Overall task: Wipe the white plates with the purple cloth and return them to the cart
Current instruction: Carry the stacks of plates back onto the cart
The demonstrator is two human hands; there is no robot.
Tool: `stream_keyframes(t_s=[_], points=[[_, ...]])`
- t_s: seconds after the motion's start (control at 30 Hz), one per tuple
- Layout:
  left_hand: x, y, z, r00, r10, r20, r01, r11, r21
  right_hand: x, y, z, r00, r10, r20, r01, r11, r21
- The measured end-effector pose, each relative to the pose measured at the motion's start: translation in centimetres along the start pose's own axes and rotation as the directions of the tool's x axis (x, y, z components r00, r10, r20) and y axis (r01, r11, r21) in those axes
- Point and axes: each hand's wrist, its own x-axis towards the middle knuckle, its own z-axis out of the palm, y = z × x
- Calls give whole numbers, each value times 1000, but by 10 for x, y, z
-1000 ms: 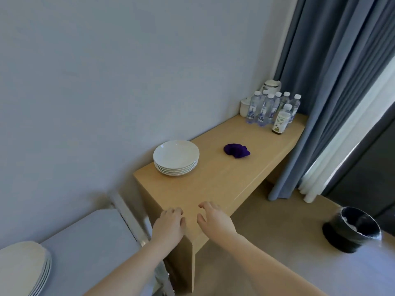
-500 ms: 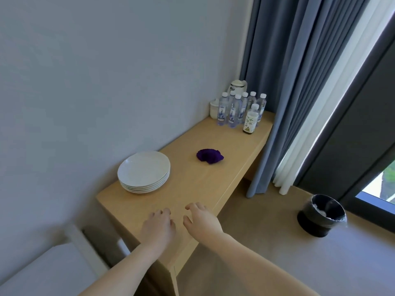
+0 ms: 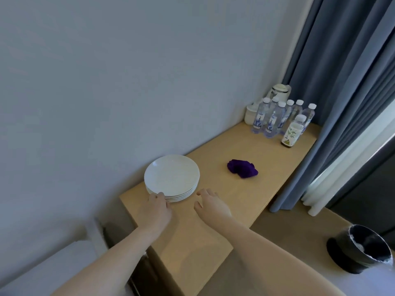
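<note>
**Head view: both hands at the plate stack, cloth lying untouched**

The head camera looks down along a light wooden sideboard set against a pale wall. A stack of white plates sits near the sideboard's left edge, close to the wall. The left hand reaches to the near rim of the stack, its fingertips touching the plate edges; the fingers look loosely bent and do not plainly wrap round any plate, so how firm the contact is I cannot tell. The right hand hovers over the wood just right of the stack, fingers relaxed and slightly spread, holding nothing and not touching the plates.

The purple cloth lies crumpled on the sideboard top, to the right of the stack and a little farther away, apart from both hands.

At the far end of the sideboard stands a cluster of clear water bottles with white caps, a bottle with a green-leaf label on the near right of the group, a small white lidded jar by the wall, and a white kettle behind them. Blue-grey curtains hang at the right. On the floor at the lower right is a black waste bin with a liner. At the lower left, a pale surface shows beside the sideboard's near end.
</note>
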Motion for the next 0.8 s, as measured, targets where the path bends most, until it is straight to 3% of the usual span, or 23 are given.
stream_keyframes(t_s=[0.23,0.5,0.57,0.67,0.8], points=[[34,-5,3,981,-193,-15,192,981,-37,61,0,-5,997,-72,-25,74,996,58],[73,15,23,900,-433,-44,435,890,139,144,22,-8,980,-178,86,179,984,1],[78,19,29,854,-517,-60,520,852,59,163,30,-6,976,-192,102,192,981,2],[82,26,31,748,-662,-39,640,737,-217,189,41,-2,975,-177,132,173,984,40],[74,20,47,699,-714,38,705,680,-202,210,49,14,958,-209,197,193,976,96]])
